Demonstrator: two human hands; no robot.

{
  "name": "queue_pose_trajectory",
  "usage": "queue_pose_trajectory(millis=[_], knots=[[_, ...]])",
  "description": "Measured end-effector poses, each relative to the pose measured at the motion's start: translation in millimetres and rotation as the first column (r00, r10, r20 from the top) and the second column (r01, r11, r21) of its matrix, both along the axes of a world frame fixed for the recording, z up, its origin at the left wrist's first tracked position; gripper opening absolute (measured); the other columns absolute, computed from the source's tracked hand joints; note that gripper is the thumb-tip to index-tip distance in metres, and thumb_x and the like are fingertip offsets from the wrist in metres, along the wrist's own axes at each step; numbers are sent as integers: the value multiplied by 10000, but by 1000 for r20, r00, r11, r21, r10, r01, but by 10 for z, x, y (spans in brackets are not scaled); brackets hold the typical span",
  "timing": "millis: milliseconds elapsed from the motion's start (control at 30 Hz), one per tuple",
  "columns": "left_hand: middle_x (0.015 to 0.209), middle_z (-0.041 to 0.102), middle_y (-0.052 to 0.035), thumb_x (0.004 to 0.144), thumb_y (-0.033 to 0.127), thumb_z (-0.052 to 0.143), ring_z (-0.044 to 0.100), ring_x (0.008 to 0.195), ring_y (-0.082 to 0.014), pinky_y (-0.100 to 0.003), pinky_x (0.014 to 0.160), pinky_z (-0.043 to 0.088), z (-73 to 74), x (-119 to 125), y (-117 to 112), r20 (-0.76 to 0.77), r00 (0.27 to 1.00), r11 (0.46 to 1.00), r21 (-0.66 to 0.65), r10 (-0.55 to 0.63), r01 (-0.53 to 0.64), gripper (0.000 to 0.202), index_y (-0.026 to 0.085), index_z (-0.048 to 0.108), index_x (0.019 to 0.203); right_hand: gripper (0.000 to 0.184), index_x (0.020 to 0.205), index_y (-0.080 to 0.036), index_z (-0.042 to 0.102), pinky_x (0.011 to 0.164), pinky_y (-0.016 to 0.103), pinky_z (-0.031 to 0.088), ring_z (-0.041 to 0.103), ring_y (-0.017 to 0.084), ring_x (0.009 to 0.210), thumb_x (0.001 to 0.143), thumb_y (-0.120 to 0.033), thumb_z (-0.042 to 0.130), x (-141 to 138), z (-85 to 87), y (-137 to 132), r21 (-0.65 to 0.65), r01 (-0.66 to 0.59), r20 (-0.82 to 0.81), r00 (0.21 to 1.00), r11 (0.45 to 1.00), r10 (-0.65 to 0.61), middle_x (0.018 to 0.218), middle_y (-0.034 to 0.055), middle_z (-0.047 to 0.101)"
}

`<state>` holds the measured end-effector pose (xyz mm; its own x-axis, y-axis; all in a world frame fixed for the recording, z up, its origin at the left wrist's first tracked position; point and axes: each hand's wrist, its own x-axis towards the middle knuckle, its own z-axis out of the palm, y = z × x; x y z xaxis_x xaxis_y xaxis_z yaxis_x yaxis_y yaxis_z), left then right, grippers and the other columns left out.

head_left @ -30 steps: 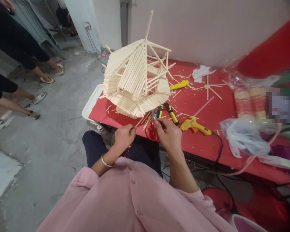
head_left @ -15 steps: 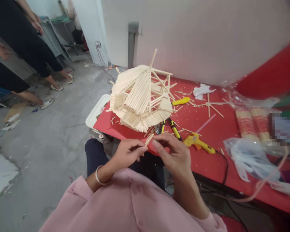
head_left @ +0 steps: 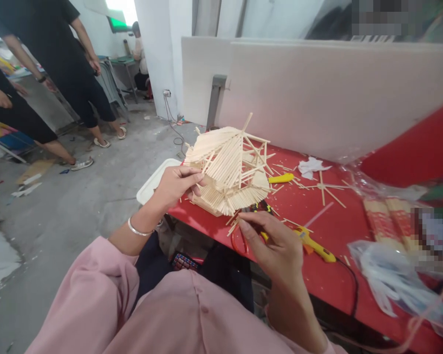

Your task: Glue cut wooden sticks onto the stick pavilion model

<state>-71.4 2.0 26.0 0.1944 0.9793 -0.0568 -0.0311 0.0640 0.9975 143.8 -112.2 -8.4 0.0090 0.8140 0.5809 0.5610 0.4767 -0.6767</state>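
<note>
A model building made of thin wooden sticks, with a sloped roof, stands on the red table. My left hand is raised at its left front, thumb and forefinger pinched on what looks like a short wooden stick, hard to tell apart from the pale roof behind. In front of the model, my right hand has thumb and forefinger pressed together. Whatever lies between those fingertips is too small to make out. Loose short sticks and a red loop-shaped handle show just left of this hand.
To the right, a yellow glue gun lies with its cable trailing off the red table. A yellow-handled tool, crumpled tissue, a star of sticks and plastic bags lie farther along. Other people stand at left.
My hands have parted: the left moved up and left to the model, while the right stays low in front. The camera view has tilted up.
</note>
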Motion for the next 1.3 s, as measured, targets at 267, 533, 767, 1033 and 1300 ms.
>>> queue_pose_trajectory(millis=[267,533,767,1033,1300], knots=[[621,692,-21,870,128,663,622,437,-92,-182,407,473,62,30,78,-58,998,1000,-6,-27,27,199,117,663,672,90,948,-226,738,588,219,513,647,98,631,898,-195,669,60,44,22,24,39,72,997,999,-41,811,-1,740],[674,733,-56,888,116,662,622,444,-84,-176,409,453,111,95,249,0,989,975,-167,-149,147,168,99,665,722,106,971,-227,742,603,210,513,648,91,647,899,-191,673,86,-13,43,-13,32,73,997,999,-31,840,-3,743],[658,736,-82,881,167,681,634,463,-100,-198,441,470,77,48,338,3,977,958,-196,-214,211,130,102,705,771,121,979,-237,754,598,223,511,642,99,643,903,-206,666,135,-71,48,-28,36,69,997,999,-34,850,2,751],[666,741,-86,846,187,733,618,458,-87,-197,457,477,112,38,323,3,973,957,-178,-231,228,161,101,692,716,111,964,-235,760,576,242,514,631,111,610,901,-241,669,167,-108,40,-59,48,61,997,997,-45,825,10,751],[629,727,-79,867,154,688,634,464,-97,-193,447,477,107,43,330,-10,976,958,-192,-218,212,163,101,693,712,113,965,-235,761,585,233,518,622,102,597,905,-250,665,188,-117,25,-82,55,67,997,995,-49,829,7,750]])
